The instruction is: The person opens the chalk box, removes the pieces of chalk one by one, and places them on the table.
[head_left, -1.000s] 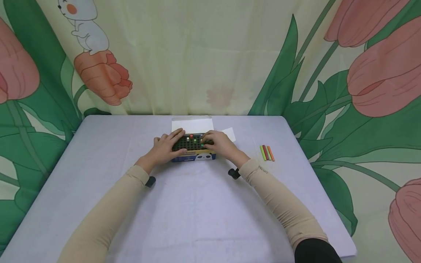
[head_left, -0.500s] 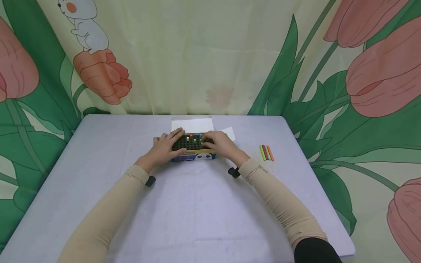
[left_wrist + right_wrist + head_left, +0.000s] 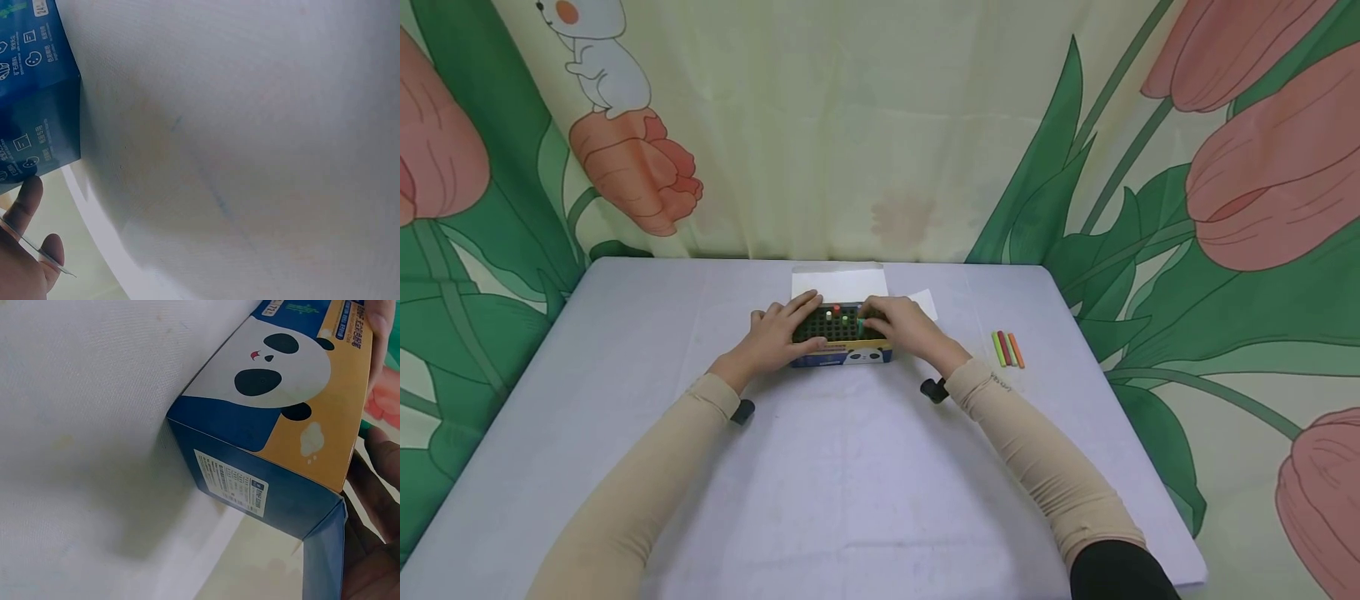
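A blue and orange cardboard box (image 3: pixel 838 359) with a panda face stands on the table, its top taken up by a black grid (image 3: pixel 835 333) of holes. A few coloured stick ends, white, red and green, show in the grid. My left hand (image 3: pixel 769 337) holds the box's left end, fingers at the far edge and thumb along the near edge. At the grid's right end my right hand (image 3: pixel 901 325) pinches a green crayon-like stick (image 3: pixel 861 327). Its green tip (image 3: pixel 365 429) also shows beside the box in the right wrist view; its lower end is hidden.
Several coloured sticks (image 3: pixel 1008 349) lie side by side on the white-covered table (image 3: pixel 850 467), right of the box. The white inside of the raised box lid (image 3: pixel 838 285) stands behind the grid, and a white flap (image 3: pixel 923 303) sticks out at the right.
The green stick in my right fingers has tipped from lying flatter to more upright over the grid. My right fingers have shifted slightly; my left hand stays on the box.
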